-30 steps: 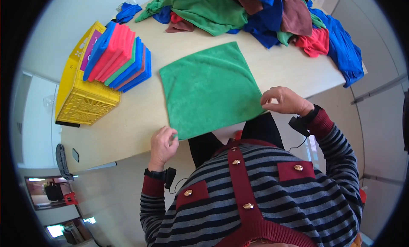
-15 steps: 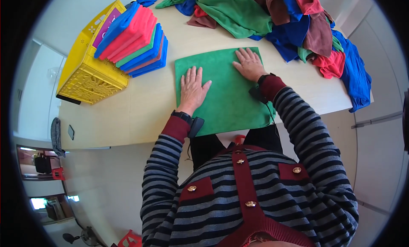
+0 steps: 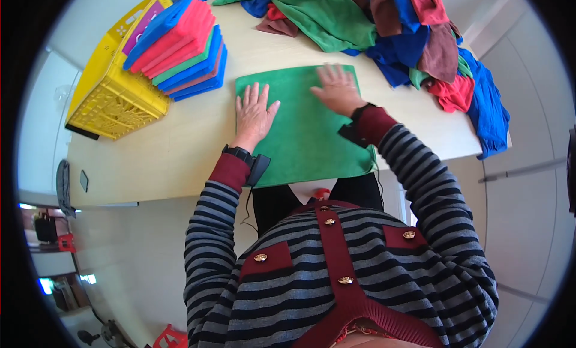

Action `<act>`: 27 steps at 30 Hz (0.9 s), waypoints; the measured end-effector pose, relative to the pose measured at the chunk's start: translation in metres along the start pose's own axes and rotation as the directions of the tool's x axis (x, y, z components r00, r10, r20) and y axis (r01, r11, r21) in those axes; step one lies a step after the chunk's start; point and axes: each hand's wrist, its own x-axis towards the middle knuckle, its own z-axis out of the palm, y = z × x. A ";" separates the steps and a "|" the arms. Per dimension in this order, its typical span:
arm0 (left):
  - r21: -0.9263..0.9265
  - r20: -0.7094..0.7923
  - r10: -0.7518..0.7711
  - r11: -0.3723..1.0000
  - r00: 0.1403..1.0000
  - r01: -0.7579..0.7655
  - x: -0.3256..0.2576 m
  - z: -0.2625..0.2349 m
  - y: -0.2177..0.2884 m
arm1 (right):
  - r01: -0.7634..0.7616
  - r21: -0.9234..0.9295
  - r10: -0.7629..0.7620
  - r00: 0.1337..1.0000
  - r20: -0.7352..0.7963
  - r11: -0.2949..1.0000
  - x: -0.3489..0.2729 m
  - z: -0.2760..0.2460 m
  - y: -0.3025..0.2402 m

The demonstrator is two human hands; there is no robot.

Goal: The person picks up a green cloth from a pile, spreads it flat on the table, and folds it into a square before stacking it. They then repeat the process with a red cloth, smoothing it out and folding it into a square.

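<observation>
A green cloth (image 3: pixel 300 132) lies spread flat at the table's front edge, its near side reaching that edge. My left hand (image 3: pixel 254 115) rests open on its left part, fingers apart and pointing away from me. Over the far right part of the same cloth is my right hand (image 3: pixel 339 91), also open with fingers stretched; it is slightly smeared by motion, and I cannot tell whether it touches the cloth. Neither hand holds anything.
A stack of folded cloths (image 3: pixel 191 57) in blue, red, green and brown leans by a yellow plastic basket (image 3: pixel 114 102) at the left. Loose cloths (image 3: pixel 414 48) are heaped at the far right. A flat dark object (image 3: pixel 84 180) lies near the table's left end.
My right hand has shifted a little on the far right of the cloth and is now blurred. The left hand stays on the cloth. The whole view has shifted slightly.
</observation>
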 end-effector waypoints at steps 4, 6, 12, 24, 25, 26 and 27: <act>0.057 -0.021 0.069 0.996 0.997 -0.068 0.028 0.008 0.013 | 0.080 0.071 -0.075 0.995 -0.064 0.994 0.001 0.017 -0.055; 0.106 0.010 0.042 0.993 0.999 -0.043 0.041 0.014 0.015 | 0.082 0.102 -0.073 0.993 -0.089 0.991 0.006 0.020 -0.053; 0.115 0.054 -0.051 0.992 0.997 0.044 0.047 0.020 0.008 | -0.030 0.077 0.038 0.994 -0.104 0.997 0.018 0.022 -0.007; 0.074 0.069 -0.047 0.996 0.997 0.042 0.032 0.004 -0.006 | -0.156 -0.041 0.154 0.987 -0.049 0.987 -0.036 -0.002 0.066; 0.097 0.048 0.024 0.995 0.999 -0.029 0.015 -0.002 -0.003 | -0.093 -0.072 0.091 0.995 -0.041 0.993 -0.050 -0.006 0.049; 0.123 0.030 0.093 0.988 0.995 -0.096 -0.003 -0.008 -0.001 | -0.028 -0.099 0.025 0.999 -0.029 0.995 -0.068 -0.007 0.026; 0.088 0.053 0.113 0.989 0.992 -0.118 -0.023 -0.022 0.007 | 0.015 -0.001 -0.015 0.998 -0.060 1.000 -0.088 -0.016 0.001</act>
